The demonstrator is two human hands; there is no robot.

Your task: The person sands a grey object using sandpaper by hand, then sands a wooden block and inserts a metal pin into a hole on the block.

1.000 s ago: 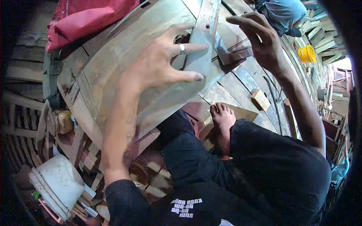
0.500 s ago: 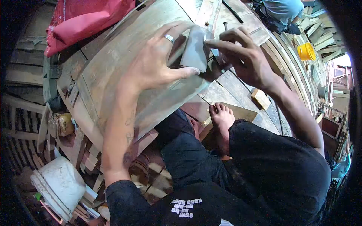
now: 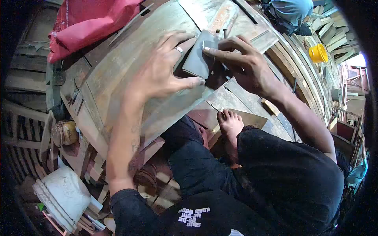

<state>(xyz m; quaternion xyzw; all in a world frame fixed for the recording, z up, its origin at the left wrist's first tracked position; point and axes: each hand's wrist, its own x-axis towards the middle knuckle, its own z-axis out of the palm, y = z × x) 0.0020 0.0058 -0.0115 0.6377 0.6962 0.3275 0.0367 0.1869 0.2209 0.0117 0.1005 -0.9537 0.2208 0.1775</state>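
Note:
A folded grey sheet of sandpaper (image 3: 198, 59) is tilted above a broad wooden panel (image 3: 118, 78), between both hands. My left hand (image 3: 161, 70), with a ring on one finger, curves around the sheet's left side. Its fingers and thumb are spread apart; the thumb tip lies near the lower corner, and whether the fingertips touch the sheet is unclear. My right hand (image 3: 248, 63) grips the right side, its index fingertip on the upper face and its thumb hidden. A dark shadow lies under the sheet.
A red sheet or bag (image 3: 90, 27) lies at upper left. A white bucket (image 3: 67, 196) and a jar (image 3: 69, 132) are at lower left. My bare foot (image 3: 230, 124) rests beside the panel. Another person (image 3: 289, 13) sits at upper right, near a yellow bucket (image 3: 318, 53).
The sandpaper has shifted slightly left and down. My left thumb has come off its lower corner, and my right index finger has moved further onto its face.

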